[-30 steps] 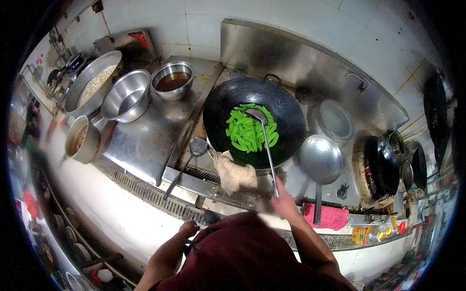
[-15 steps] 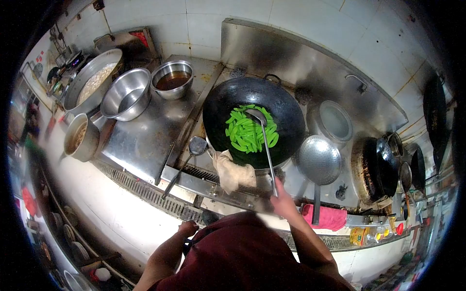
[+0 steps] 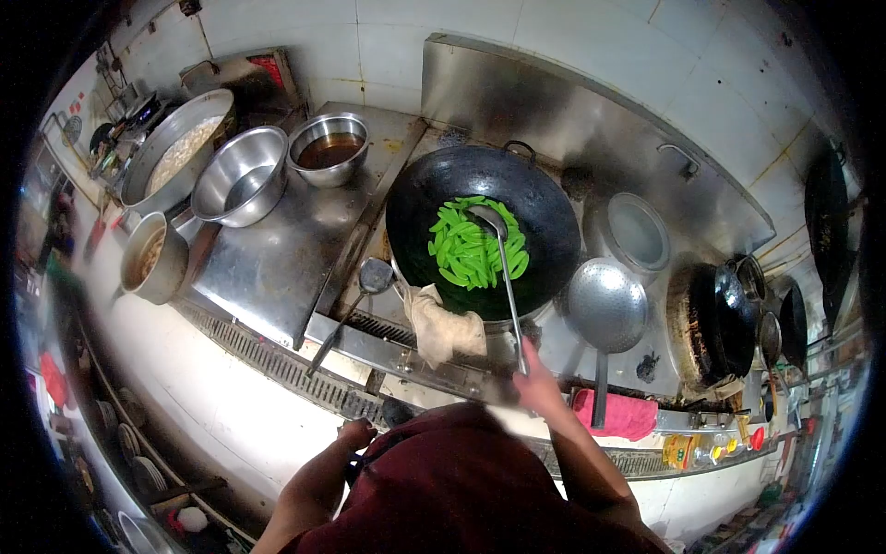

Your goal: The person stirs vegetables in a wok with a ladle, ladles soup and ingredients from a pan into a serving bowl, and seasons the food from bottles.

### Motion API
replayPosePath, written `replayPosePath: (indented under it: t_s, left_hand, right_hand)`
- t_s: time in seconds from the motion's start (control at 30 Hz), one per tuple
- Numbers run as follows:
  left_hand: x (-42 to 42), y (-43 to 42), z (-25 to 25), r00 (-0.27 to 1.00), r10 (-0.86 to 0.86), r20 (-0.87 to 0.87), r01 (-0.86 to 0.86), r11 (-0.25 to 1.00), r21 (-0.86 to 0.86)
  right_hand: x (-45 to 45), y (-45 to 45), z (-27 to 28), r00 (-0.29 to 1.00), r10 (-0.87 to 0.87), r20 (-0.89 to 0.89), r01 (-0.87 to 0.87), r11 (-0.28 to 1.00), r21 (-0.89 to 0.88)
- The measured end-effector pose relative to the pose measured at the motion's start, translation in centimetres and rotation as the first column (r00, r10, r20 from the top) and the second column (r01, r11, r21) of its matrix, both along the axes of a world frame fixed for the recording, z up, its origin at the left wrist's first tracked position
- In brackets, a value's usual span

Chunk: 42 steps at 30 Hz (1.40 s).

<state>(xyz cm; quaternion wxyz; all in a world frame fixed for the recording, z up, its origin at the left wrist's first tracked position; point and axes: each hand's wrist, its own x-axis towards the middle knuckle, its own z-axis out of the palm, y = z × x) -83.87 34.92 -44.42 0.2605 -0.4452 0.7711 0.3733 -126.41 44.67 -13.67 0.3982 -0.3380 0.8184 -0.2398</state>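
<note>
My right hand is wrapped round the end of the long handle of a metal ladle. The ladle's bowl rests on a heap of green pea pods in the bottom of a large black wok. A folded beige cloth hangs over the wok's near rim. My left hand is low beside my body, left of the dark red clothing, with its fingers curled in. Whether anything is in it is hidden.
Left stand a bowl of brown liquid, a steel bowl, a large basin and a pot. A spatula lies left of the wok. Right are a perforated strainer, a pink cloth and stacked black woks.
</note>
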Motion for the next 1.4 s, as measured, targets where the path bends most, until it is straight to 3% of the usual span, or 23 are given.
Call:
replayPosePath:
  t_s: [0.07, 0.13, 0.2, 0.3, 0.43, 0.6, 0.67, 0.8, 0.97, 1.2, 1.3, 1.4]
  left_hand:
    - [-0.3, -0.1, 0.8, 1.000, 0.002, 0.016, -0.002, 1.000, 0.015]
    - [-0.7, -0.2, 2.1, 0.999, 0.003, 0.032, -0.004, 1.000, 0.030]
    - [-1.4, -0.1, 4.9, 0.991, 0.132, 0.030, -0.133, 0.990, 0.038]
    - [-0.8, 0.1, 3.7, 0.991, 0.128, -0.030, -0.128, 0.992, 0.011]
    - [-0.9, 0.0, 3.5, 0.988, 0.155, 0.004, -0.155, 0.987, 0.040]
    - [-1.0, 0.0, 3.7, 0.990, 0.139, 0.000, -0.139, 0.990, 0.033]
    - [-1.1, 0.1, 4.4, 0.992, 0.126, -0.011, -0.125, 0.992, 0.022]
    - [-1.0, 0.0, 4.2, 0.993, 0.115, -0.012, -0.115, 0.993, 0.023]
    - [-1.2, 0.0, 5.0, 0.994, 0.109, -0.026, -0.109, 0.994, 0.022]
    - [-1.4, -0.1, 6.0, 0.999, 0.005, -0.050, -0.005, 1.000, 0.000]
    - [-0.2, 0.0, 1.3, 0.997, -0.065, -0.035, 0.064, 0.998, -0.017]
    - [-1.2, -0.1, 5.0, 1.000, -0.008, -0.026, 0.009, 1.000, 0.015]
  right_hand:
    - [-0.2, 0.2, -1.2, 0.995, 0.035, -0.097, -0.047, 0.991, -0.127]
    - [-0.2, 0.3, -1.1, 0.998, 0.022, -0.066, -0.029, 0.995, -0.095]
    - [0.0, 0.1, 0.0, 0.999, 0.009, -0.037, -0.012, 0.998, -0.064]
    - [-0.1, 0.0, 0.1, 0.999, 0.018, -0.027, -0.019, 1.000, -0.018]
    - [-0.4, 0.2, -1.1, 0.997, 0.037, -0.069, -0.043, 0.995, -0.086]
    - [0.0, 0.0, -0.3, 1.000, 0.017, -0.025, -0.018, 0.999, -0.047]
    - [-0.3, 0.3, -1.5, 0.989, 0.062, -0.131, -0.078, 0.989, -0.122]
    - [-0.5, 0.3, -1.9, 0.990, 0.061, -0.130, -0.078, 0.988, -0.136]
    - [0.3, -0.2, 0.5, 1.000, -0.001, 0.001, 0.001, 0.998, -0.058]
    - [0.1, 0.1, -0.5, 1.000, 0.007, -0.008, -0.007, 0.997, -0.081]
    - [0.3, 0.0, -0.5, 1.000, 0.007, -0.025, -0.009, 0.996, -0.084]
    - [0.5, 0.0, 0.0, 1.000, -0.002, -0.007, 0.002, 0.996, -0.090]
